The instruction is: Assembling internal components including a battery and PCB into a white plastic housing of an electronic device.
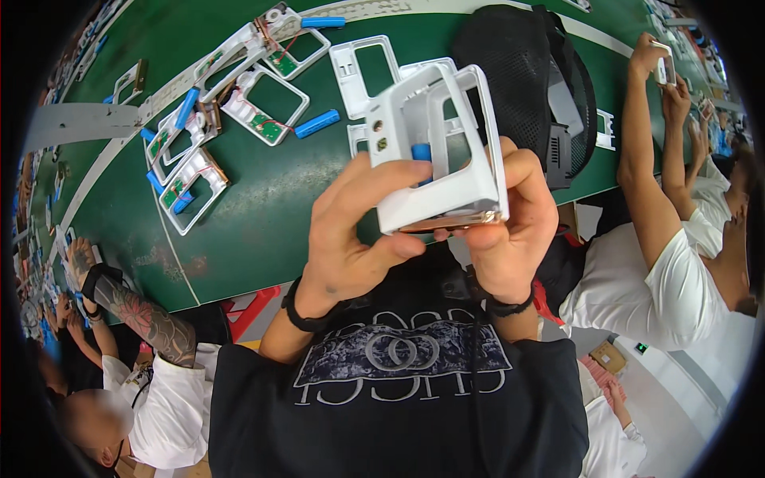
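Note:
Both my hands hold one white plastic frame housing (446, 139) up close above the green table (255, 207). My left hand (351, 239) grips its lower left side, thumb under the bottom edge. My right hand (510, 231) clasps the lower right corner. A blue cylindrical cell (421, 153) shows inside the frame's window, and a copper-coloured strip runs along its bottom edge.
Several white frames with green circuit boards (263, 103) and loose blue cells (317, 123) lie on the table's far left. A black mesh bag (526, 72) sits at the right. A person in white (669, 263) works at my right; a tattooed arm (143, 315) at my left.

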### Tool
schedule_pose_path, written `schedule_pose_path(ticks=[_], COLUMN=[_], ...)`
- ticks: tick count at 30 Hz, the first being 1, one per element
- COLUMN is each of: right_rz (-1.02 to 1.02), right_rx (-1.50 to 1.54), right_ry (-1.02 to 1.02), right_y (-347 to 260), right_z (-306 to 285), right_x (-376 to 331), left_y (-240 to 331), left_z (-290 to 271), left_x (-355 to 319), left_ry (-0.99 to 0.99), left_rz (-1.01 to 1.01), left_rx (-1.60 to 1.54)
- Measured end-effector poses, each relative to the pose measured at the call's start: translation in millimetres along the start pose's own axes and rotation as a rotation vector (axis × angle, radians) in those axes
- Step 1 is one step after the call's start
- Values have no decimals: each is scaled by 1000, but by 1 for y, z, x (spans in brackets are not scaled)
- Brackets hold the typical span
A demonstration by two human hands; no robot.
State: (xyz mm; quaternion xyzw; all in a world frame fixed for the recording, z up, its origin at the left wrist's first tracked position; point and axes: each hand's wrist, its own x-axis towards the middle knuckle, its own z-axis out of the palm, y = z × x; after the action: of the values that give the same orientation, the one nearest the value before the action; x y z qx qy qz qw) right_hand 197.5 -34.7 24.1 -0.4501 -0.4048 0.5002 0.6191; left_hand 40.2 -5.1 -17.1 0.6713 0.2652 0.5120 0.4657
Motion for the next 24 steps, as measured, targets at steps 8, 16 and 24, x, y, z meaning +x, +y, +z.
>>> schedule_pose_path(ticks=[8,16,24], right_rz=[-78,-122,-52], right_rx=[247,124,-47], right_ry=[-139,-77,32], right_y=[17,16,-1], right_z=[-22,-27,-11], right_x=[5,6,4], left_y=[8,3,18], left_z=[2,9,25], left_x=[2,3,13], left_ry=[82,69,343], left_rz=[-130,-40,-200], left_rx=[-290,-277,-544])
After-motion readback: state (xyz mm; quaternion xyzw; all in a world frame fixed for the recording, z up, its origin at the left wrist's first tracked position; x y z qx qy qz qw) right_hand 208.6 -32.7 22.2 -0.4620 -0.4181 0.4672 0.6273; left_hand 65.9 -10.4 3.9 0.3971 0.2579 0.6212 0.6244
